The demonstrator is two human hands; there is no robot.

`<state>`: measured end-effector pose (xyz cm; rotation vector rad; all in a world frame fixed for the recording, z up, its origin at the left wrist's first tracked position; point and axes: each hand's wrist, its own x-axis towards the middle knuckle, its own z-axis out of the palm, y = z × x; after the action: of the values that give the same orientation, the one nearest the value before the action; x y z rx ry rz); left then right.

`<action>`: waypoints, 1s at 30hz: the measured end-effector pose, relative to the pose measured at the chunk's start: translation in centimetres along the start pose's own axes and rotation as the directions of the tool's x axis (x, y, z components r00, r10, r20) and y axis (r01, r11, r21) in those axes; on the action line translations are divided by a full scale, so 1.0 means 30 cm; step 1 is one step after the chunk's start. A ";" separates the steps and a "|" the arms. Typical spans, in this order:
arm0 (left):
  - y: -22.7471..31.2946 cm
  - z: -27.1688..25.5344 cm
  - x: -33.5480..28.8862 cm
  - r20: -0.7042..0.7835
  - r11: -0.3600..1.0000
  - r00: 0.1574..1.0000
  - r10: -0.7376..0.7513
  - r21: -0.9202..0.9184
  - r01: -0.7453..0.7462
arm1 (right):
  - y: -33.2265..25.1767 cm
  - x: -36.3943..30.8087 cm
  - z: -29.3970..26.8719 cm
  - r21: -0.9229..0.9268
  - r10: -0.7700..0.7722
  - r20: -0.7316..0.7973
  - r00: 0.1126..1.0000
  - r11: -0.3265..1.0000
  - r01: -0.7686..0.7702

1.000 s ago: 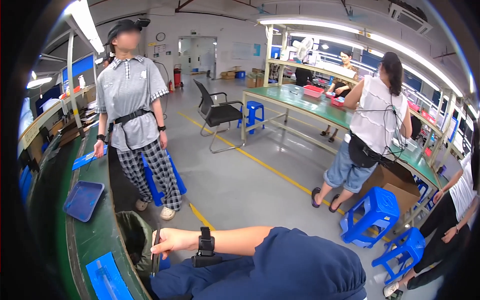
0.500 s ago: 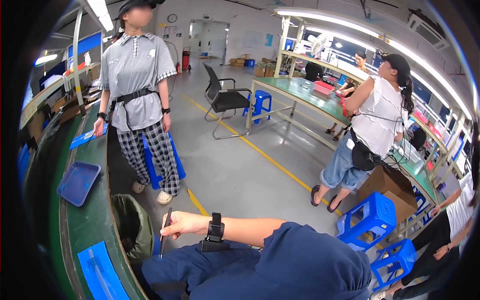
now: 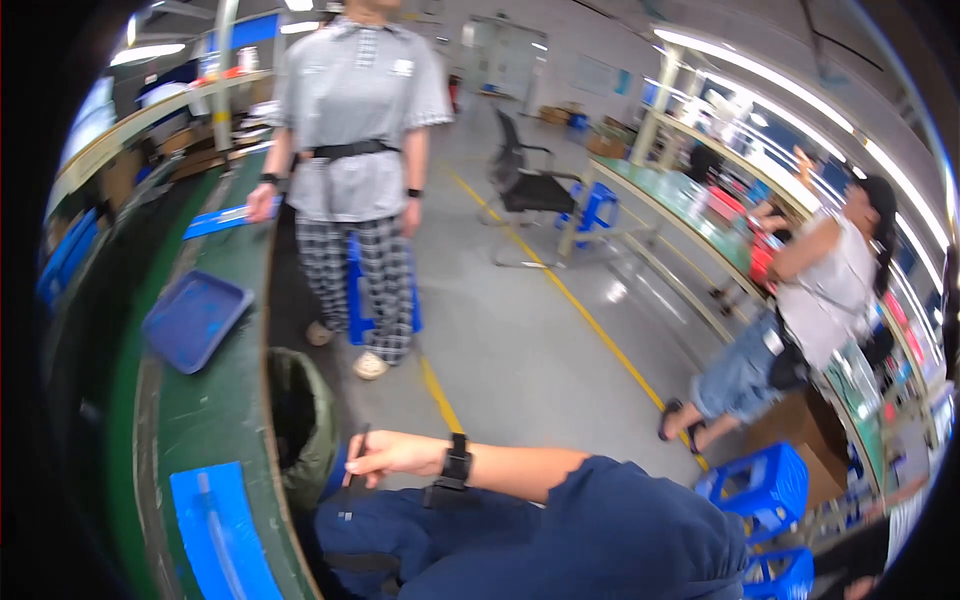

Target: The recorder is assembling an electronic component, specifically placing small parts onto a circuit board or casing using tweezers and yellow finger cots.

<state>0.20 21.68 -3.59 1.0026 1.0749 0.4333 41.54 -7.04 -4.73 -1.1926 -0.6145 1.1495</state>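
Right of the blue mat [image 3: 246, 510], the right hand [image 3: 400, 453] pinches a slim dark tool [image 3: 361, 441] in a closed grip, apart from the mat's pale strip [image 3: 217, 535]; left hand unseen, progress unclear.

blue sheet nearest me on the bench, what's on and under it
A narrow greyish strip lies lengthwise on the blue sheet. The green bench shows around it; what is directly beneath is covered and cannot be seen.

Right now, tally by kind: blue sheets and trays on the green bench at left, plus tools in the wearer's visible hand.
Blue sheets: 2
Blue tray: 1
Slim dark tool in the right hand: 1
Total: 4
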 end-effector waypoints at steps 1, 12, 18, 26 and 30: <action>-0.018 -0.023 -0.037 -0.045 0.999 0.999 0.012 -0.037 -0.014 | 0.005 0.017 -0.004 0.018 0.025 0.036 0.999 1.000 -0.025; -0.070 0.234 -0.368 -0.102 0.736 0.871 0.480 -0.494 -0.463 | -0.215 0.392 0.566 0.235 -0.143 0.725 0.673 0.971 -0.047; -0.149 0.256 -0.277 -0.100 0.681 0.788 0.607 -0.446 -0.581 | -0.150 0.466 0.842 0.091 -0.061 0.811 0.581 0.996 -0.023; -0.164 0.222 -0.246 -0.069 0.713 0.864 0.499 -0.534 -0.455 | 0.024 0.515 0.936 -0.122 0.061 0.786 0.616 0.991 0.058; -0.176 0.226 -0.246 -0.010 0.724 0.880 0.476 -0.563 -0.398 | 0.063 0.499 0.945 -0.110 0.070 0.752 0.655 0.994 0.020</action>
<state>2.00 10.51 -3.42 0.7362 0.5143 0.9934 21.56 17.71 -0.43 -0.7571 -1.3163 1.6657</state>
